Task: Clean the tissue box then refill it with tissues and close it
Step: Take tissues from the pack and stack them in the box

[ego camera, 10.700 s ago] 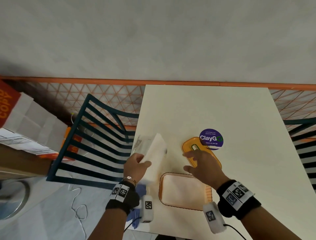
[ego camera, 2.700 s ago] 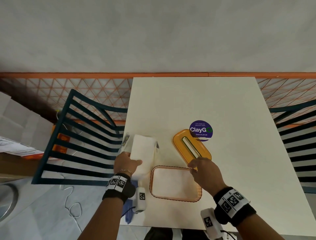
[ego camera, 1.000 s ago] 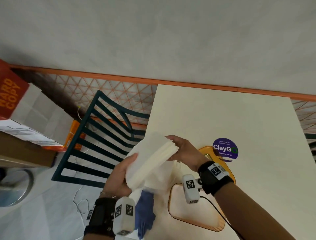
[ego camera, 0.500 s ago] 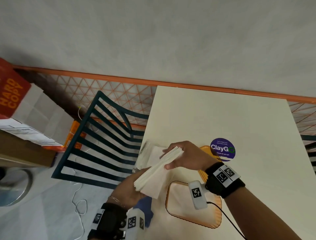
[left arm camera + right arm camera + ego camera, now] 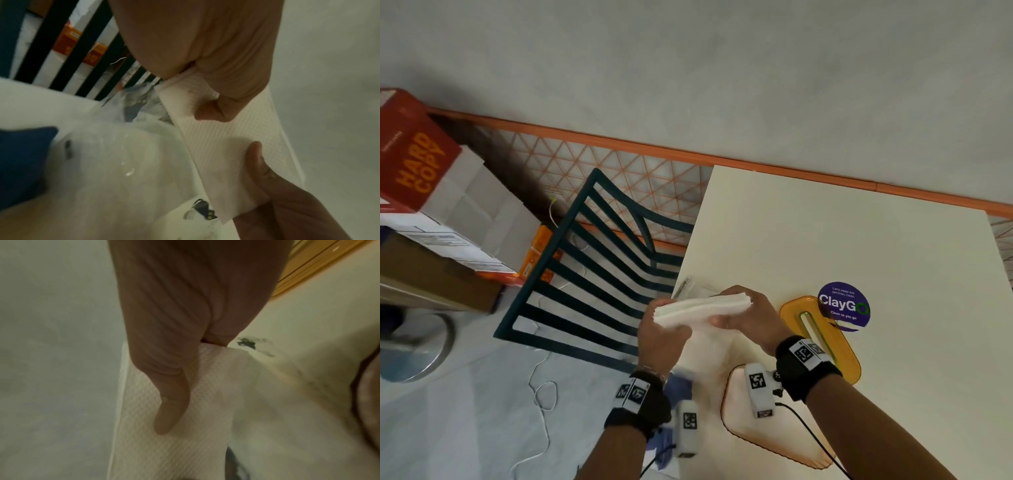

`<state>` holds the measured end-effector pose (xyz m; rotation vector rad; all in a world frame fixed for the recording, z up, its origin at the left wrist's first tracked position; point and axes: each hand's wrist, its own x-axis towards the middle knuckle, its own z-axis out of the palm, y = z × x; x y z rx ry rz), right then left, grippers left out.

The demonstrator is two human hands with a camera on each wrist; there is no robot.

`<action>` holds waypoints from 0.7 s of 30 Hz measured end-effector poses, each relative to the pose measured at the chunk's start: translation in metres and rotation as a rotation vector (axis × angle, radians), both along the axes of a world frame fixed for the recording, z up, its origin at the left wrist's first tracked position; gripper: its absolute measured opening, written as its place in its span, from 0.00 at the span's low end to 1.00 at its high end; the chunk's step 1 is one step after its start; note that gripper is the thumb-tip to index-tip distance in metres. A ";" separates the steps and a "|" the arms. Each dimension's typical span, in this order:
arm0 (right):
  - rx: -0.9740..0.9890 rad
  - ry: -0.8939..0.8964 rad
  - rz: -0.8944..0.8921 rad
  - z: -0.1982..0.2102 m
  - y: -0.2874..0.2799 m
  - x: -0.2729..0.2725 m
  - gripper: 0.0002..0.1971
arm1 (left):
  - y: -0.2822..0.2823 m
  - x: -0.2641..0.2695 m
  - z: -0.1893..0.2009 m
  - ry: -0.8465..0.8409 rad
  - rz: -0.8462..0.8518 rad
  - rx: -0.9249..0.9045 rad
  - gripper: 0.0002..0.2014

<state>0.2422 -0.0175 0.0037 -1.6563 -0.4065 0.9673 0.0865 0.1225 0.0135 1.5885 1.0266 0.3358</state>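
Both hands hold a white stack of tissues (image 5: 702,307) in the air over the table's left edge. My left hand (image 5: 664,320) grips its left end and my right hand (image 5: 734,313) grips its right end. The left wrist view shows the tissue stack (image 5: 232,154) pinched under the left thumb (image 5: 255,162). In the right wrist view a finger (image 5: 170,402) lies across the embossed tissue stack (image 5: 174,443). The open orange tissue box (image 5: 736,425) sits near the front edge. Its orange slotted lid (image 5: 839,356) lies beside it, to the right.
A clear plastic wrapper (image 5: 693,291) lies on the cream table (image 5: 859,246) under the hands. A blue cloth (image 5: 679,389) sits at the table's left front corner. A purple sticker (image 5: 844,305) is beyond the lid. A dark slatted chair (image 5: 592,274) and cardboard boxes (image 5: 431,205) stand to the left.
The right hand left the lid and joined the left on the tissues. The stack came out of the wrapper and has been turned level, edge toward me, and lowered slightly.
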 end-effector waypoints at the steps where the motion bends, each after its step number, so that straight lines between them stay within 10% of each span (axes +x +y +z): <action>1: -0.028 -0.027 0.023 -0.003 -0.002 0.000 0.26 | 0.000 0.001 -0.006 0.031 -0.010 0.012 0.30; 21: -0.069 -0.127 -0.012 -0.031 -0.009 -0.006 0.21 | -0.006 0.010 -0.034 0.066 0.074 -0.070 0.17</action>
